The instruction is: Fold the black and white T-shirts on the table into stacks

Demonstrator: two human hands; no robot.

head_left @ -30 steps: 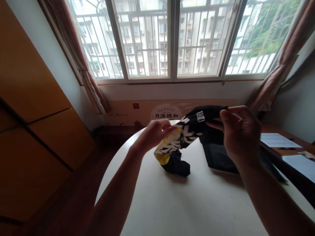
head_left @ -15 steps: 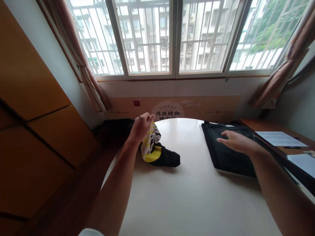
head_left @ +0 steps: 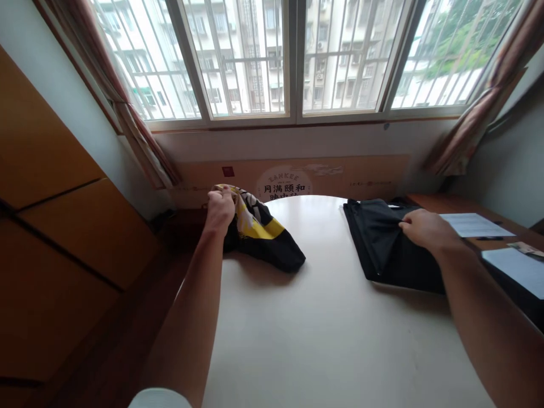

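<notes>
In the head view, my left hand (head_left: pixel 220 211) is closed on the upper edge of a patterned garment (head_left: pixel 266 231), black with yellow and white areas. Its black lower part droops onto the white table (head_left: pixel 327 340) at the far left side. My right hand (head_left: pixel 428 229) pinches the top layer of a folded black garment (head_left: pixel 403 271), drawing the cloth up into creases. That black pile lies flat at the table's right side. The rest of the patterned garment behind my left hand is partly hidden.
To the right, a brown desk (head_left: pixel 429 203) bears sheets of paper (head_left: pixel 476 224) and a dark pen (head_left: pixel 491 238). A printed carton panel (head_left: pixel 331 175) stands under the barred window. Wooden cabinets (head_left: pixel 51 238) are at the left.
My left hand has moved left, stretching the patterned garment out more. My right hand, open above the black pile before, has come down and closed on its top layer.
</notes>
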